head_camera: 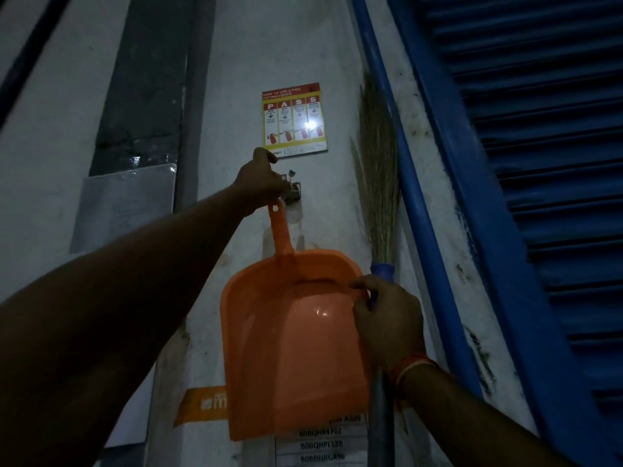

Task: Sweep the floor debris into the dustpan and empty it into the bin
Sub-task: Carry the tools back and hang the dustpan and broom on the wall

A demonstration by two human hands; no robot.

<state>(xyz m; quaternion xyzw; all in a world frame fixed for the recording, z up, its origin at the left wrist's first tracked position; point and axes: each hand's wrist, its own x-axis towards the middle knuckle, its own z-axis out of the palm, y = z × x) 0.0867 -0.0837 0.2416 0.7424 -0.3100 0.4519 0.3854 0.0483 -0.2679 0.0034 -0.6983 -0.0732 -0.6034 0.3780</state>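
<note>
Orange plastic dustpan point(293, 348): hangs pan-down against the white wall point(236, 62), handle uppermost at a metal hook point(294, 190), evidently its storage place. Left hand point(261, 183): grip pinching the handle top at the hook, likely lifting it off or hanging it on. Right hand point(387, 318): grip curled round the grass broom point(377, 170) shaft, bristles up; thumb touches the pan's rim, steadying it. Fire-extinguisher poster point(294, 120) above; blue shutter point(539, 163) right.
</note>
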